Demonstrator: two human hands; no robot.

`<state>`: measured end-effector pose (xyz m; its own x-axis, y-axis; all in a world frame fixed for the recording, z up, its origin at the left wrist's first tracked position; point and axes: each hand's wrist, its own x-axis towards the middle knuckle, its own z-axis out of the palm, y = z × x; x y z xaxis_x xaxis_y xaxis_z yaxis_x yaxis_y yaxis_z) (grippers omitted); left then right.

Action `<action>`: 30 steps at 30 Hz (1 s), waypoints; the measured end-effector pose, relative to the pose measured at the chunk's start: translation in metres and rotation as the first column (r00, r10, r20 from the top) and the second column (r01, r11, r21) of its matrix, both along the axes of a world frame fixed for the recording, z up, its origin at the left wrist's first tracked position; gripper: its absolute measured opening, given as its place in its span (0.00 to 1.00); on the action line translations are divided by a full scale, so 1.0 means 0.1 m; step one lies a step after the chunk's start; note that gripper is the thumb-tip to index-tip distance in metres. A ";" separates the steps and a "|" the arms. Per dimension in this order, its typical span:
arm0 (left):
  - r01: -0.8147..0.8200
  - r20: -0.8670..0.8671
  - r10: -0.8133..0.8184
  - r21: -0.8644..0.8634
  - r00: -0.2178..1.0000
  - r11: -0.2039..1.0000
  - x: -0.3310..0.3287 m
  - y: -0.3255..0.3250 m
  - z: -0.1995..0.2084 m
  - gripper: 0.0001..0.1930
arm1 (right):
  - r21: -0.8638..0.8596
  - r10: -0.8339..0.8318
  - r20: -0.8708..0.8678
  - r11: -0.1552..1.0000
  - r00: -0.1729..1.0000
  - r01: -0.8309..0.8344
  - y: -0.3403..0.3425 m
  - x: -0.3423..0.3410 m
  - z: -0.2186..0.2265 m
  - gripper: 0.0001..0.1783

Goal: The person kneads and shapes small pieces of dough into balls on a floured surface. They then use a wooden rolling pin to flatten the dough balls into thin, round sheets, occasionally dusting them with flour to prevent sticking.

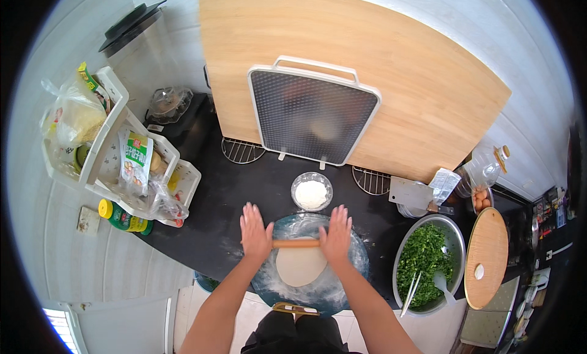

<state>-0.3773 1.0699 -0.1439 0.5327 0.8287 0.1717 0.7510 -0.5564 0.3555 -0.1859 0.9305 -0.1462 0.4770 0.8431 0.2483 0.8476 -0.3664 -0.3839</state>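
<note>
A wooden rolling pin (296, 244) lies crosswise over a flat round sheet of dough (299, 267), covering its far part. My left hand (257, 233) rests on the pin's left end, fingers stretched out and pointing away from me. On its right end lies my right hand (335, 235), also flat with straight fingers. Both palms touch the pin without wrapping round it. Under the dough is a dark blue-green round mat (350, 290) dusted with flour. Just beyond it stands a small glass bowl (295, 198) of white flour (311, 194).
Right of the mat, a metal basin (455, 232) holds chopped greens (422, 256), chopsticks (411, 293) and a spatula. A wooden round lid (486, 250) and a cleaver (411, 192) are nearby. A ridged panel (312, 112) leans on a large board (416, 79). A white rack (98, 146) stands left.
</note>
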 end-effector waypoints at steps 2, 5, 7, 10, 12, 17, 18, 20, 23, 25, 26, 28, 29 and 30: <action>-0.049 -0.032 0.050 0.009 0.998 0.999 0.13 0.05 -0.06 0.36 | 0.016 -0.107 -0.029 0.994 0.994 0.107 0.03 0.06 -0.05 0.39; 0.112 -0.051 -0.120 -0.136 0.992 0.984 -0.27 -0.44 0.04 0.37 | -0.205 0.070 -0.047 0.976 0.996 -0.078 -0.54 -0.13 -0.07 0.39; 0.173 -0.144 -0.221 -0.287 0.965 0.942 -0.58 -0.83 0.08 0.37 | -0.284 0.073 -0.188 0.951 0.979 -0.125 -0.99 -0.37 0.02 0.39; 0.272 -0.202 -0.339 -0.300 0.919 0.914 -0.64 -0.78 0.04 0.37 | -0.245 0.084 -0.152 0.962 0.985 -0.120 -1.07 -0.42 0.02 0.39; 0.260 -0.161 -0.281 -0.141 0.946 0.955 -0.28 -0.33 0.09 0.36 | -0.161 0.054 -0.068 0.985 0.996 -0.064 -0.60 -0.15 -0.04 0.39; -0.006 -0.018 0.006 0.008 1.000 1.000 0.40 0.11 -0.01 0.38 | -0.001 -0.117 -0.050 0.993 0.992 0.117 0.08 0.36 -0.04 0.38; -0.045 -0.007 0.045 -0.003 0.999 0.999 0.40 0.04 -0.02 0.39 | -0.057 -0.077 -0.068 0.996 0.995 0.073 -0.07 0.33 -0.05 0.38; 0.037 -0.034 -0.042 -0.153 0.999 0.988 0.02 -0.43 -0.03 0.40 | -0.144 0.015 -0.109 0.989 0.994 -0.031 -0.51 0.16 -0.03 0.38; 0.197 -0.154 -0.264 -0.351 0.952 0.915 -0.49 -1.05 0.12 0.40 | -0.276 0.004 -0.158 0.960 0.987 -0.048 -1.23 -0.21 0.01 0.38; 0.286 -0.080 -0.315 -0.258 0.946 0.923 -0.44 -0.94 0.00 0.39 | -0.273 -0.008 -0.174 0.961 0.985 -0.040 -1.45 -0.32 -0.02 0.38; 0.330 -0.046 -0.346 -0.203 0.937 0.922 -0.37 -0.84 -0.04 0.38 | -0.229 -0.048 -0.137 0.973 0.989 0.015 -1.37 -0.25 -0.01 0.38; 0.263 -0.035 -0.268 -0.107 0.963 0.959 0.09 -0.48 0.06 0.38 | -0.128 -0.124 -0.062 0.985 0.990 0.115 -0.92 0.03 -0.02 0.37; 0.233 -0.025 -0.234 -0.052 0.972 0.971 0.30 -0.34 0.05 0.39 | -0.097 -0.169 -0.064 0.982 0.984 0.162 -0.77 0.14 -0.07 0.36; 0.183 -0.063 -0.182 0.012 0.981 0.983 0.46 -0.24 0.02 0.40 | -0.065 -0.209 -0.069 0.977 0.975 0.205 -0.62 0.24 -0.15 0.35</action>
